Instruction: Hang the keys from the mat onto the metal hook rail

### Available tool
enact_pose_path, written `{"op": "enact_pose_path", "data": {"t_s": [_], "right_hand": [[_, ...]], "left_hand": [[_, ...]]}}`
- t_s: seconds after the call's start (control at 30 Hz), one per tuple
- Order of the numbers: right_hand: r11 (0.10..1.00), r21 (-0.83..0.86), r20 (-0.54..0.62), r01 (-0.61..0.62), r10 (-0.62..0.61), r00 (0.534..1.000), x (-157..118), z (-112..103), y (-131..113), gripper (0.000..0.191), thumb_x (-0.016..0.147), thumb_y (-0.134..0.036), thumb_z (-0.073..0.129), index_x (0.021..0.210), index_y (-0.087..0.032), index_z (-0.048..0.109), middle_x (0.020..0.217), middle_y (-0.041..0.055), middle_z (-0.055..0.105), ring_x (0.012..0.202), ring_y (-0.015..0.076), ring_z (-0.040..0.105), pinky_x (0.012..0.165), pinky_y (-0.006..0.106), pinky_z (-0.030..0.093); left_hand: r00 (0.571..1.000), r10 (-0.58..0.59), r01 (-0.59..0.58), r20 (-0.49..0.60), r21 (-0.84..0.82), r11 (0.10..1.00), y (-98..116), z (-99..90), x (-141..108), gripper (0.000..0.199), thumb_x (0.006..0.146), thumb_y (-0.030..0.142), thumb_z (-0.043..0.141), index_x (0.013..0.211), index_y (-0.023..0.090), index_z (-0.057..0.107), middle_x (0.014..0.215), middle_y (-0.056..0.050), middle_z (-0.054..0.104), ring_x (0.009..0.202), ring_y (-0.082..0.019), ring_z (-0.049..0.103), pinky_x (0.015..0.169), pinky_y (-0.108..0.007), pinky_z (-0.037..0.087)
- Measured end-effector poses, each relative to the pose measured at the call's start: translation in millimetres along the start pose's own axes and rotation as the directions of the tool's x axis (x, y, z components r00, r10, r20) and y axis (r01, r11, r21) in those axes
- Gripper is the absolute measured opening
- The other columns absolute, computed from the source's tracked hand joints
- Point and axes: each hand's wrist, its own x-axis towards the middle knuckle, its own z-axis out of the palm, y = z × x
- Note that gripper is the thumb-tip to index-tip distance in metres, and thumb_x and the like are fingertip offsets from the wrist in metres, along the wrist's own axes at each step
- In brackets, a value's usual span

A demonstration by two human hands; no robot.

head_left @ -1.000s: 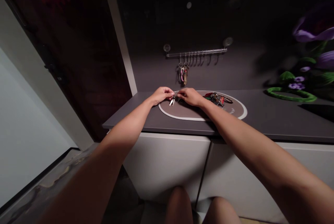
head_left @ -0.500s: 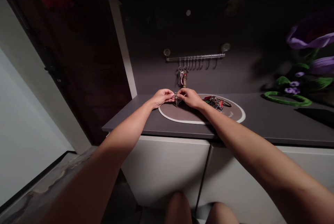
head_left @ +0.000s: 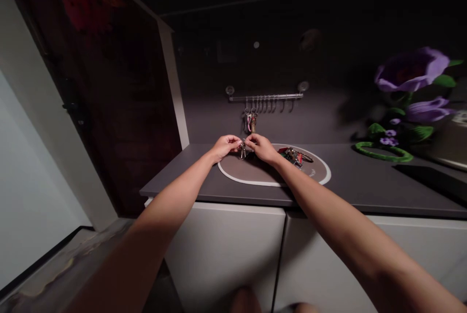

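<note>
Pinching one keyring [head_left: 242,150], left hand [head_left: 226,147], right [head_left: 261,148]

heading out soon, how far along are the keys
Done, it seems: two key bunches hang on the hook rail. In hand: a small set of keys pinched between the left hand and right hand. Remaining: the heap of keyrings on the oval mat.

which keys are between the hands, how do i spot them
On the dark countertop, find the oval white-rimmed mat. Over its left end, small silver keys sit between the left hand and right hand. A colourful key bunch lies further along the mat, and other keys hang from the wall rail.
</note>
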Motion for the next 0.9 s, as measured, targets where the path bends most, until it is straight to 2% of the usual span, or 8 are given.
{"op": "enact_pose_path", "data": {"t_s": [0.2,0.3,0.4,0.5,0.57,0.7,0.8,0.9], "right_hand": [[0.966,0.258,-0.079,-0.035,0.057,0.995,5,-4,3,0.022,0.074,-0.038,0.049,0.075,-0.016,0.051,0.070,-0.0009,0.054,0.065,0.0101,0.047,0.064,0.023,0.039],[0.926,0.372,-0.104,-0.066,0.112,0.988,13,-9,3,0.024,0.072,-0.040,0.051,0.074,-0.017,0.049,0.067,-0.0016,0.052,0.063,0.0097,0.046,0.062,0.023,0.040],[0.890,0.442,-0.126,-0.112,0.185,0.975,23,-18,2,0.020,0.072,-0.037,0.051,0.073,-0.017,0.047,0.066,-0.0024,0.051,0.061,0.0093,0.048,0.060,0.023,0.042],[0.860,0.480,-0.168,-0.173,0.284,0.944,33,-27,1,0.014,0.073,-0.031,0.050,0.072,-0.018,0.045,0.068,-0.0023,0.051,0.061,0.0092,0.051,0.058,0.023,0.044],[0.846,0.497,-0.205,-0.192,0.330,0.922,41,-32,2,0.012,0.073,-0.029,0.049,0.072,-0.018,0.045,0.068,-0.0022,0.052,0.061,0.0094,0.053,0.057,0.023,0.045],[0.856,0.482,-0.284,-0.186,0.353,0.891,62,-39,8,0.010,0.074,-0.027,0.048,0.071,-0.018,0.045,0.069,-0.0016,0.054,0.060,0.0100,0.055,0.056,0.024,0.047],[0.885,0.424,-0.346,-0.193,0.355,0.868,80,-41,15,0.010,0.075,-0.026,0.046,0.073,-0.017,0.048,0.070,-0.0003,0.057,0.061,0.0104,0.056,0.056,0.024,0.047],[0.922,0.322,-0.422,-0.213,0.341,0.840,97,-41,21,0.013,0.076,-0.025,0.046,0.075,-0.015,0.053,0.070,0.0014,0.060,0.064,0.0107,0.058,0.061,0.023,0.047]], "left_hand": [[0.998,0.050,-0.046,-0.038,0.088,0.995,18,13.0,12,0.031,0.066,0.039,0.066,0.077,0.011,0.061,0.072,-0.002,0.061,0.065,-0.009,0.055,0.060,-0.021,0.042],[0.986,0.065,-0.050,-0.151,0.100,0.994,25,23.9,21,0.026,0.074,0.038,0.058,0.074,0.012,0.059,0.068,-0.002,0.060,0.061,-0.008,0.054,0.057,-0.020,0.041],[0.947,0.089,-0.051,-0.310,0.127,0.991,27,37.3,33,0.024,0.079,0.034,0.049,0.071,0.013,0.056,0.063,-0.001,0.057,0.054,-0.008,0.051,0.053,-0.020,0.040],[0.900,0.201,-0.089,-0.387,0.288,0.953,22,47.6,40,0.023,0.082,0.031,0.043,0.069,0.014,0.053,0.060,0.000,0.055,0.052,-0.008,0.050,0.053,-0.021,0.038],[0.871,0.327,-0.124,-0.366,0.479,0.869,15,50.1,40,0.024,0.082,0.030,0.041,0.068,0.015,0.053,0.060,0.000,0.055,0.056,-0.010,0.050,0.057,-0.022,0.038],[0.841,0.516,-0.184,-0.165,0.808,0.559,3,45.1,33,0.027,0.085,0.028,0.037,0.068,0.016,0.055,0.070,-0.004,0.059,0.069,-0.013,0.052,0.066,-0.025,0.038],[0.872,0.489,-0.214,-0.008,0.893,0.396,-3,38.0,30,0.029,0.086,0.028,0.034,0.072,0.017,0.057,0.076,-0.005,0.060,0.073,-0.015,0.053,0.067,-0.026,0.037],[0.894,0.446,-0.206,0.042,0.922,0.327,-6,33.0,30,0.030,0.087,0.029,0.033,0.075,0.017,0.058,0.077,-0.006,0.061,0.075,-0.016,0.054,0.067,-0.026,0.037]]}}
